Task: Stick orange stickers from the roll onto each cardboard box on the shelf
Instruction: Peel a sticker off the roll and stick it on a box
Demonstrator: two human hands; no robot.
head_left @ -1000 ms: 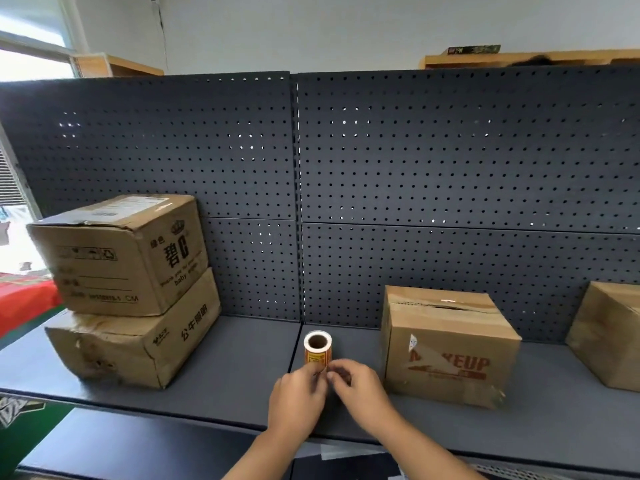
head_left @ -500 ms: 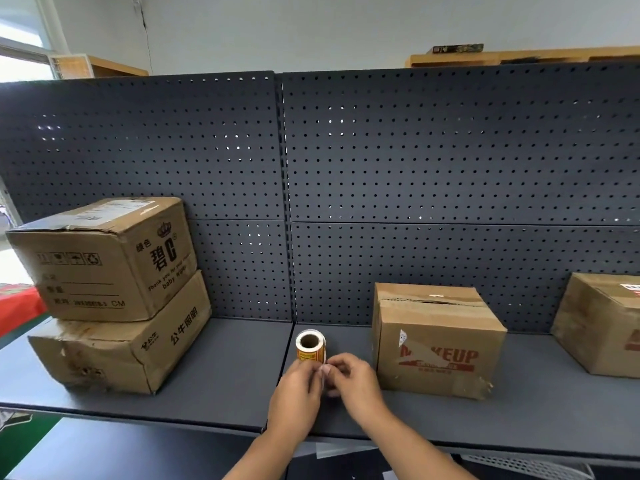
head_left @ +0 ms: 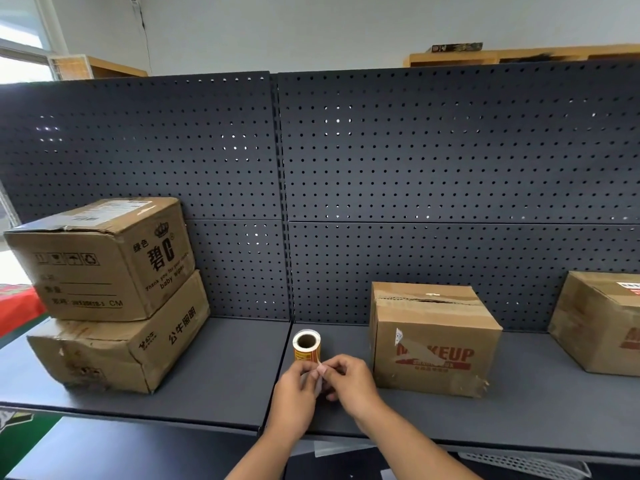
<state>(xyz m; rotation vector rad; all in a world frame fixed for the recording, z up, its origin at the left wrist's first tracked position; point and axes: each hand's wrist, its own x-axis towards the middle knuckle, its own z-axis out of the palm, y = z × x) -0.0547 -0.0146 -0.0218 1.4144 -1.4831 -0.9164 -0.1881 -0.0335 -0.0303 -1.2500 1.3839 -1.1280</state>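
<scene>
Faced a dark grey perforated metal back panel (head_left: 415, 150) across the middle of the frame. Above it, saw a plain pale wall (head_left: 277, 29), a bright daylit window (head_left: 15, 34) at upper left, light wooden shelving (head_left: 519, 56) at upper right, green floor (head_left: 41, 445) at lower left.

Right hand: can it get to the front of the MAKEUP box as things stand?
Probably yes. The right hand sits just left of the MAKEUP box, only bare shelf between them. It and the left hand both grip the sticker strip, though.
</scene>
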